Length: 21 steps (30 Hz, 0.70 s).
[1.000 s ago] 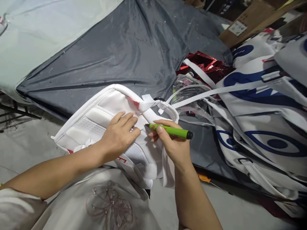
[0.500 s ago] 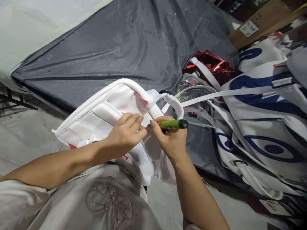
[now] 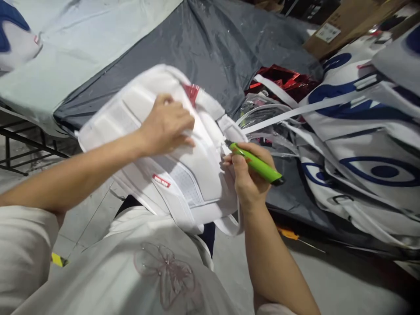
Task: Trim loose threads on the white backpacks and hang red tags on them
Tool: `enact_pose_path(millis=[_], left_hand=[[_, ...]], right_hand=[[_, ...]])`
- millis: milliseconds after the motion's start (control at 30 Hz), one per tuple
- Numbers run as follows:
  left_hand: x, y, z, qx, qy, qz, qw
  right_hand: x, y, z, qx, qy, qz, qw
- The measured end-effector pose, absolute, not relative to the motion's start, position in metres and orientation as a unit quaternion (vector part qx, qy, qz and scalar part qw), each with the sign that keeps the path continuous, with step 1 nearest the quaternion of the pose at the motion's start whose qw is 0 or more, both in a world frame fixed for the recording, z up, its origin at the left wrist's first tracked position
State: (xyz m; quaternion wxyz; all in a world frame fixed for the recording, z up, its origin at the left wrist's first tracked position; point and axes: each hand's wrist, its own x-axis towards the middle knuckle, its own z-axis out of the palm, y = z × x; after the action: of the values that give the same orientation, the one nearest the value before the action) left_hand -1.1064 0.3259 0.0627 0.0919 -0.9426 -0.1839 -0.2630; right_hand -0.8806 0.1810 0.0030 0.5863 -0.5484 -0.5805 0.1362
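A white backpack [image 3: 206, 170] with padded, mesh-striped back panels and a small red label is tilted in front of my body. My left hand [image 3: 170, 124] is over its back panel, fingers half curled and thumb apart, with nothing visible between them; whether it touches the fabric I cannot tell. In my right hand [image 3: 251, 175] is a green pen-shaped tool [image 3: 257, 164] with black ends; its exact kind is unclear. Its dark tip points at the bag's right edge, near the white strap, where my right fingertips also are.
White backpacks with blue eye designs [image 3: 377, 168] are piled at the right, straps trailing. Red foil [image 3: 278, 78] and clear plastic bags [image 3: 262, 113] lie beside them on a grey cover [image 3: 210, 57]. A cardboard box [image 3: 348, 26] stands behind. An orange-handled tool [image 3: 288, 233] is lower right.
The backpack has turned and risen, showing more of its back panel. My left hand has moved up and left, away from my right. The green tool now slants down to the right.
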Motion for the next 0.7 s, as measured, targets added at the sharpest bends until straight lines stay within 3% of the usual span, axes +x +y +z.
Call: enact_pose_path(millis=[100, 200, 400, 567, 700], left_hand=[[-1.098, 0.328, 0.110, -0.963, -0.157, -0.188, 0.112], [-1.080, 0.310, 0.126, -0.981, -0.097, -0.135, 0.101], [-1.048, 0.283, 0.080, -0.993, 0.013, -0.080, 0.088], [-1.046, 0.296, 0.036, -0.970, -0.075, -0.172, 0.157], [-1.055, 0.308, 0.007, -0.955, -0.071, -0.260, 0.124]], right_hand=[[-0.918, 0.164, 0.004, -0.521, -0.540, 0.136, 0.647], [-0.937, 0.134, -0.005, -0.562, -0.523, 0.166, 0.620], [-0.908, 0.112, -0.014, -0.628, -0.440, 0.222, 0.603], [-0.895, 0.153, 0.004, -0.649, -0.456, 0.105, 0.600], [-0.893, 0.195, 0.014, -0.593, -0.447, 0.226, 0.631]])
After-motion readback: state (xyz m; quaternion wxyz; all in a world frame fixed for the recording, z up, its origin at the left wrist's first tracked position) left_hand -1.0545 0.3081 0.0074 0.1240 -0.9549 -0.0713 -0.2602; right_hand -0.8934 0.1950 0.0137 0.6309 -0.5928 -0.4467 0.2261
